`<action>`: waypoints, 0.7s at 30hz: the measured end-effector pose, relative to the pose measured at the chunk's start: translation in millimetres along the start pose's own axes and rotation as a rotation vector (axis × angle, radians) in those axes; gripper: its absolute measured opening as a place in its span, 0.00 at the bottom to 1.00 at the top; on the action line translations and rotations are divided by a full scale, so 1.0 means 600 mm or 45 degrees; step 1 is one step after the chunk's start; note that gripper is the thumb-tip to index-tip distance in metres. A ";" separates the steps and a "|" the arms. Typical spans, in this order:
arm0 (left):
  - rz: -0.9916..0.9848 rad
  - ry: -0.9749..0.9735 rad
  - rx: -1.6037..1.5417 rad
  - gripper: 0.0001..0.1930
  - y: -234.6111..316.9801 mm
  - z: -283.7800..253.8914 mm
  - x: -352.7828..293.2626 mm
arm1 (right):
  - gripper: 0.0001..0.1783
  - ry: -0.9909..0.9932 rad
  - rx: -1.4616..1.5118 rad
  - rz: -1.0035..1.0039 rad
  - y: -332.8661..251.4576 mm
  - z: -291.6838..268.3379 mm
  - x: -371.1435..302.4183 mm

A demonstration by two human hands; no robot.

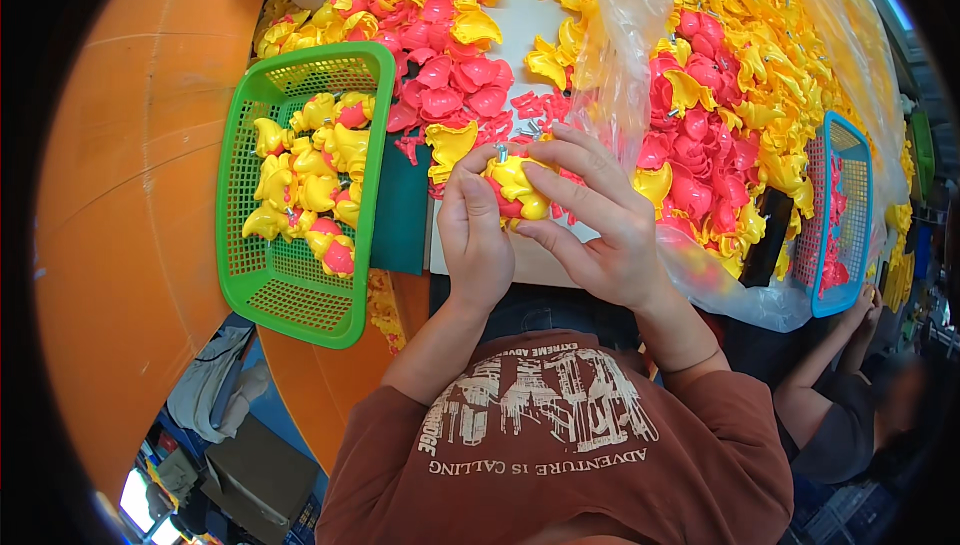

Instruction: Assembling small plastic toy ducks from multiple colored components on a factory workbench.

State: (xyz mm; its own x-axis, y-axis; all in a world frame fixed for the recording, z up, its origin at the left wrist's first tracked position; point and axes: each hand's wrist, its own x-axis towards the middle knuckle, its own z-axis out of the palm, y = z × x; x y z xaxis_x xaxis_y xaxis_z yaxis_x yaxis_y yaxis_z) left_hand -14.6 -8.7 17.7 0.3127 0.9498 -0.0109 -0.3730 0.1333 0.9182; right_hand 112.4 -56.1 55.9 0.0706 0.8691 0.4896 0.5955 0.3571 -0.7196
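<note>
A yellow and pink plastic figure [518, 188] with a small metal piece sticking up from its top is held between both hands, above the table's near edge. My left hand [476, 230] grips it from the left, thumb and fingers closed against its side. From the right, the fingers and thumb of my right hand [607, 220] are closed around the same figure. Part of it is hidden behind the fingers. Just beyond lie a loose yellow shell part [451, 148] and small pink pieces [541, 107].
On the left, a green basket [230, 245] holds several yellow and pink figures. Heaps of pink shells [470, 80] and yellow shells [770, 55] cover the table, some under clear plastic sheeting [630, 15]. At right, a blue basket [855, 175] stands near another person [835, 405].
</note>
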 end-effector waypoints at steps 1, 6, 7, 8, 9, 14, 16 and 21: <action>-0.017 0.004 -0.015 0.21 0.001 0.001 -0.001 | 0.24 -0.001 0.000 0.003 0.000 -0.001 0.000; -0.102 -0.006 -0.010 0.22 0.004 0.001 0.004 | 0.24 -0.076 0.058 0.033 0.011 -0.012 0.007; -0.141 0.018 -0.037 0.23 0.006 0.002 0.006 | 0.24 -0.079 0.060 0.038 0.013 -0.011 0.007; -0.180 0.043 -0.065 0.23 0.007 0.003 0.006 | 0.25 -0.079 0.096 0.058 0.016 -0.009 0.007; -0.184 0.046 -0.065 0.23 0.008 0.004 0.004 | 0.26 -0.078 0.133 0.077 0.017 -0.008 0.006; -0.292 0.064 -0.201 0.24 0.012 0.007 0.007 | 0.28 -0.122 0.233 0.150 0.032 -0.008 0.007; -0.302 0.056 -0.222 0.24 0.018 0.007 0.008 | 0.29 -0.140 0.294 0.197 0.034 -0.007 0.008; -0.343 0.060 -0.261 0.25 0.023 0.009 0.011 | 0.35 -0.211 0.244 0.174 0.041 -0.009 0.005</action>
State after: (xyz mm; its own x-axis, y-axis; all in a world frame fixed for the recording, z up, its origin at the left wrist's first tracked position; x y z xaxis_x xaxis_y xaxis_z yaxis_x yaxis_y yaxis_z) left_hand -13.2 -1.9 32.5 0.3853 0.8840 -0.2649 -0.4517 0.4310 0.7811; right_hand 131.4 -46.7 42.0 -0.0015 0.9521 0.3059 0.4266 0.2773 -0.8609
